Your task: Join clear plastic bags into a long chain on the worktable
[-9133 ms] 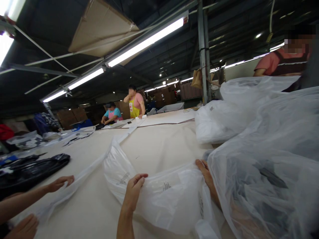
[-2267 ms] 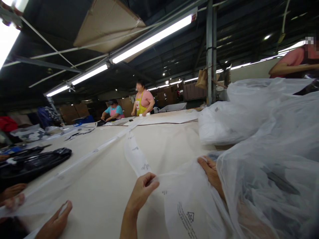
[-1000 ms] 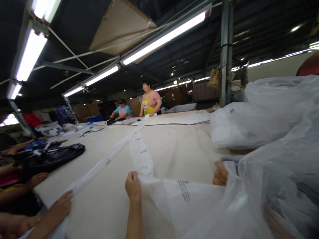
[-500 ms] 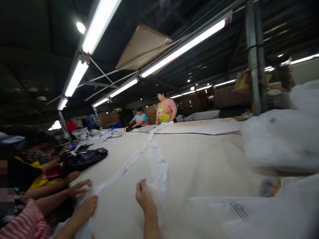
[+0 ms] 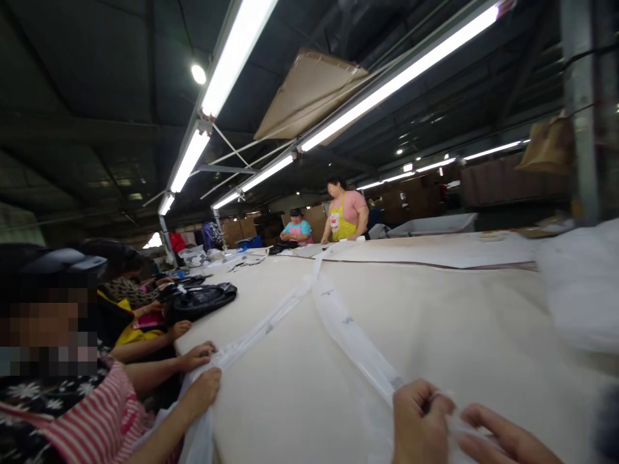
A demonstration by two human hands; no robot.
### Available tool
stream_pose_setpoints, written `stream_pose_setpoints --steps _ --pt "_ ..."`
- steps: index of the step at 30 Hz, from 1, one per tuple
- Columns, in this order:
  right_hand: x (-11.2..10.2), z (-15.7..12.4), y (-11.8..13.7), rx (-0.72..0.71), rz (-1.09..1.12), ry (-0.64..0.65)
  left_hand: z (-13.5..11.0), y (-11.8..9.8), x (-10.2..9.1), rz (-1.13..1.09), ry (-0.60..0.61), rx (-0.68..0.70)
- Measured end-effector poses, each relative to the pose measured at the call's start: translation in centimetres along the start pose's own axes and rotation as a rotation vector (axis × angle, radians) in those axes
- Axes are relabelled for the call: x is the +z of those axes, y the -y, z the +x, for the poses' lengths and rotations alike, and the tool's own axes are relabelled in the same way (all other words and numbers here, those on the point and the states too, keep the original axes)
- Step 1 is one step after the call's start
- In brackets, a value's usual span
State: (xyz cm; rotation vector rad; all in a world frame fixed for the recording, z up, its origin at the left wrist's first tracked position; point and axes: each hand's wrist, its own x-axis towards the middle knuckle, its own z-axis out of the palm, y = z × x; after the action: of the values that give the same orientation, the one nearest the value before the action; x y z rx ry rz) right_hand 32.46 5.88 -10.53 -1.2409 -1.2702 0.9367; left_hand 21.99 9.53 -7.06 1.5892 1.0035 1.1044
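A long strip of thin, see-through white plastic film (image 5: 345,319) with small dark printed marks runs across the table toward me from the far side. My left hand (image 5: 420,419) is closed around its near end, fingers curled into a fist. Just to the right, my right hand (image 5: 507,437) has its thumb and fingers bent round the crumpled film beside the left hand. The film's lower part hangs below the hands and leaves the bottom of the picture. At the left, a co-worker's hands (image 5: 203,374) hold a second strip of film (image 5: 271,322).
The wide pale table (image 5: 435,309) fills the middle. A white plastic bundle (image 5: 580,283) stands at right, a black bag (image 5: 206,301) at left. A co-worker in a striped apron (image 5: 104,403) sits close on my left. Two people (image 5: 344,216) work at the far side.
My view has turned left. My right hand has come from the white plastic at the right to beside my left hand. The film strip is now pulled taut toward me.
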Motion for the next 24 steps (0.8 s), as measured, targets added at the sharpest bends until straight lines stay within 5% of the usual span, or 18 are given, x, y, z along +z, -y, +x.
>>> stream_pose_setpoints --steps 3,8,13,17,20,24 --pt "-1.7 -1.8 1.4 0.149 0.006 0.022 -0.5 -0.1 -0.2 -0.204 0.101 0.013" --pt "-2.1 -1.5 2.2 0.14 0.116 -0.004 -0.2 -0.6 -1.1 -0.281 0.222 0.015" --pt "-2.0 -1.7 2.6 0.043 0.176 0.02 -0.6 -0.4 0.0 -0.08 0.219 0.141" --pt "-2.7 -1.5 2.8 -0.05 0.0 -0.088 -0.8 0.1 0.3 0.107 0.196 0.221" --pt "-3.1 -1.2 2.4 -0.041 -0.179 -0.168 -0.6 0.2 -0.3 0.308 0.199 0.287" --pt "-3.4 -1.3 2.7 -0.091 -0.281 -0.069 0.3 -0.2 -2.2 0.536 0.179 0.426"
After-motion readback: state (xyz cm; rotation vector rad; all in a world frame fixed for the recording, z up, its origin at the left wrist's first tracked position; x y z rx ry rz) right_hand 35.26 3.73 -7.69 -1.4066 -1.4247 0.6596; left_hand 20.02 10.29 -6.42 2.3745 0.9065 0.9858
